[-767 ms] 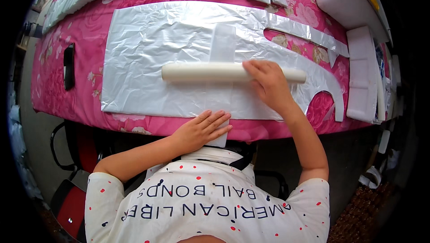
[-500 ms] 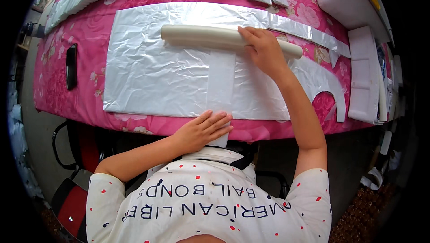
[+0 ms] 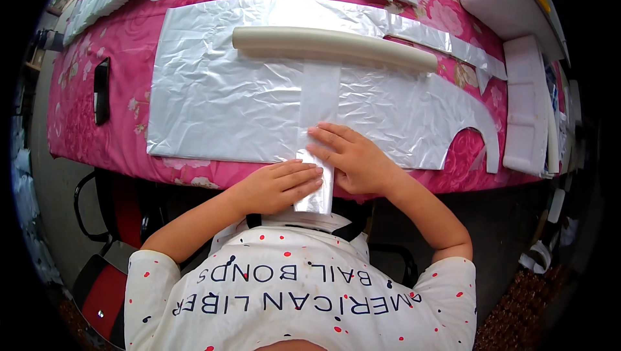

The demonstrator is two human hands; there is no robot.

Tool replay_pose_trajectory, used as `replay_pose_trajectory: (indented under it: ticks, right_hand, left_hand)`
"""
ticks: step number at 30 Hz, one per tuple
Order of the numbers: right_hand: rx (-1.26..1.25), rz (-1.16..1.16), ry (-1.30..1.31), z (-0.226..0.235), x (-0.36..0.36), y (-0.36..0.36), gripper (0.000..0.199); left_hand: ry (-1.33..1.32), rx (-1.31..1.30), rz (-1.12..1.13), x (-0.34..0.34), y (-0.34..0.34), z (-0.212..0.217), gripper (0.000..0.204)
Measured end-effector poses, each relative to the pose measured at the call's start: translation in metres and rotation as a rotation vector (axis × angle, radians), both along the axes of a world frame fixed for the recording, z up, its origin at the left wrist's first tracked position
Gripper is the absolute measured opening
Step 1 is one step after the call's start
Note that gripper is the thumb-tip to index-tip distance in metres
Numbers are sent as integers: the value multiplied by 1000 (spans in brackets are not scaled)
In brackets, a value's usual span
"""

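The left hand (image 3: 279,186) lies flat, the right hand (image 3: 356,160) is spread, its grip unclear, both touching one shiny strip (image 3: 314,205); farther, one pale roll (image 3: 336,47) rests on silvery plastic (image 3: 220,105).

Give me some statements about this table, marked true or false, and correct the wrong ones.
1. The whitish roll lies on the silvery sheet. True.
2. The left hand and right hand are both at the pale strip. True.
3. The right hand grips the roll. False: neither hand touches the roll.
4. A flat black object lies on the tablecloth, left of the sheet. True.
5. The tablecloth is plain blue. False: it is pink with flowers.
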State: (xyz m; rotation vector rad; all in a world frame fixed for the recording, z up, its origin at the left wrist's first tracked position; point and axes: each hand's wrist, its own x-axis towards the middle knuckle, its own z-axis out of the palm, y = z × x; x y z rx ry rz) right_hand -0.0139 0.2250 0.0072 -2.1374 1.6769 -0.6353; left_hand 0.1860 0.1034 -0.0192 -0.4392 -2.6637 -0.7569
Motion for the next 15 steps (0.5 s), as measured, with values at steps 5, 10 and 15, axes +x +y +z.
replay_pose_trajectory:
  ticks: [5, 10, 15]
  right_hand:
    - [-155, -176, 32, -13, 8, 2, 36]
    - [-223, -244, 68, -12, 7, 2, 25]
    - [-166, -318, -45, -7, 2, 1, 21]
  left_hand:
    - [-39, -9, 134, -17, -10, 15, 47]
    - [-100, -107, 268, -24, -17, 2, 53]
    - [-130, 55, 309, -28, -18, 8, 52]
